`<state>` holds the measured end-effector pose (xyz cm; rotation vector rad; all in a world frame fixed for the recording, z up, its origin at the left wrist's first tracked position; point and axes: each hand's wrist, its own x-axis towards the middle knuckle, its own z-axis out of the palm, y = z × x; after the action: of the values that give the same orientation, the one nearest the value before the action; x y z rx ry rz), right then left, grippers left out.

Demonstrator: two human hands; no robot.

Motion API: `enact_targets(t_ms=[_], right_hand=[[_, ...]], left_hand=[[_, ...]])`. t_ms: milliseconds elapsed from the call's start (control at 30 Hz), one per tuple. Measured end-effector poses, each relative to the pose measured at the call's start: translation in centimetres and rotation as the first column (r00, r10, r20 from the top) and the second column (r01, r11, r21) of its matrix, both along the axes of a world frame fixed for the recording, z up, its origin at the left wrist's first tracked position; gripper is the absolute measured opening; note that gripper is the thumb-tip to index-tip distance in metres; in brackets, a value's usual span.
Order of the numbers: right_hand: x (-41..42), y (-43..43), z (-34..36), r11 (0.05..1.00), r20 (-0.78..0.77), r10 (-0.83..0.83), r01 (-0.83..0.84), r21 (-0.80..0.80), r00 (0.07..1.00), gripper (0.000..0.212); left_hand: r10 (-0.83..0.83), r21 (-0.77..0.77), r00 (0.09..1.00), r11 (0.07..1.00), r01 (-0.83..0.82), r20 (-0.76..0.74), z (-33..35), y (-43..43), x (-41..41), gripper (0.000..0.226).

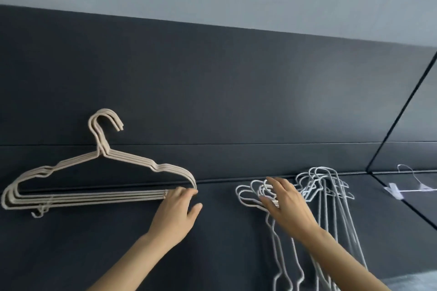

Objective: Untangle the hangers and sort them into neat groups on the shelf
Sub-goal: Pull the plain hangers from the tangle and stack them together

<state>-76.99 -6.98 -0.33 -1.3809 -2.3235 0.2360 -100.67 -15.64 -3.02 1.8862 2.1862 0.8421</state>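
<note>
Far left, a stack of beige hangers [94, 196] lies flat on the dark shelf [224, 238]. They're nested pretty tidily, with the hooks all pointing up toward the dark back panel [212, 101]. The left hand [176, 205] is at the right end of that stack. Its fingertips are laid on the ends of the bottom bars, and the thumb sticks out to the side, clear of the wire, so it's more of a press than a pinch. A little gap of bare shelf, then the right hand [283, 203], fingers fanned out and resting flat on the hooks of the white wire hangers [328, 196]. It's not closed around any of them as far as I can see. That white bunch is way messier, with hooks overlapping at the top and the long bodies running down toward the bottom edge. Way off right, well apart from both piles, there's one lone clip hanger [413, 184] lying by itself.
</note>
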Motion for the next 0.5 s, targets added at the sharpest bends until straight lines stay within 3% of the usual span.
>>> enact_targets(t_ms=[267,400,500], right_hand=[[14.1,4.0,-1.7,0.995,0.096,0.065,-0.057,-0.086,0.993,0.045],[17.7,5.6,-2.6,0.983,0.113,0.119,-0.101,-0.152,0.986,0.044],[18.8,6.4,-2.8,0.976,0.081,0.152,-0.136,-0.171,0.985,0.043]], left_hand=[[0.047,-0.235,0.997,0.972,-0.03,0.064,-1.2,3.1,15.6,0.044],[0.138,-0.407,0.989,0.908,-0.102,0.061,-1.5,3.8,20.1,0.051],[0.237,-0.513,0.97,0.841,-0.173,0.062,-1.5,4.7,21.7,0.071]])
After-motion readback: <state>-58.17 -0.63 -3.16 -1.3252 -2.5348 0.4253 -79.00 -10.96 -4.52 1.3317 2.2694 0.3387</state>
